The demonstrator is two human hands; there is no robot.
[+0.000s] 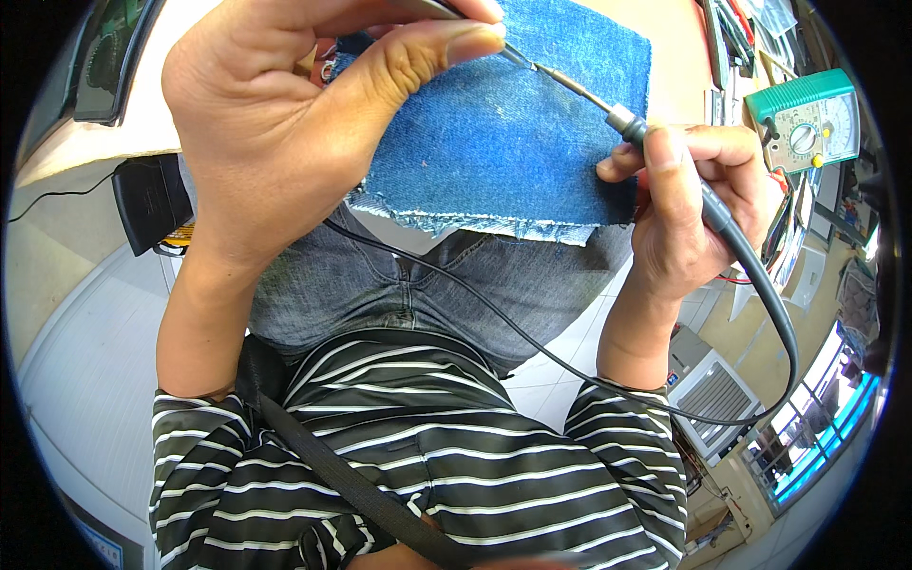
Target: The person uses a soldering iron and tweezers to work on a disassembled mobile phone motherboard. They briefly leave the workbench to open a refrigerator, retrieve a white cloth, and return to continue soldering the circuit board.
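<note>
Two tool tips meet over denim, one tool per hand

Seen from beside the seat: left hand (285, 119) has thumb and index pinched narrow on a slim tool (516, 55), tweezers-like, metal end poking out just past the fingertips. Its other fingers mostly curl out of sight; can't tell how they sit. Right hand (689, 195) wraps a soldering iron (624, 122) pen-style, fingers closed round the dark grip behind the metal collar, presumably to keep skin off the hot end. Iron's tip points away from the right fingers, toward the left fingertips; tips touching or nearly so, can't tell which. Any small part between them too tiny to make out.

Denim cloth (503, 152) lies flat under both hands, between the two sets of fingers, frayed edge toward the body; probably shields the table (679, 52). Iron's cord (790, 347) drops behind the right fingers and loops below, likely so it won't drag on the tip. Green meter (806, 119) sits beyond the right knuckles, off the cloth.
</note>
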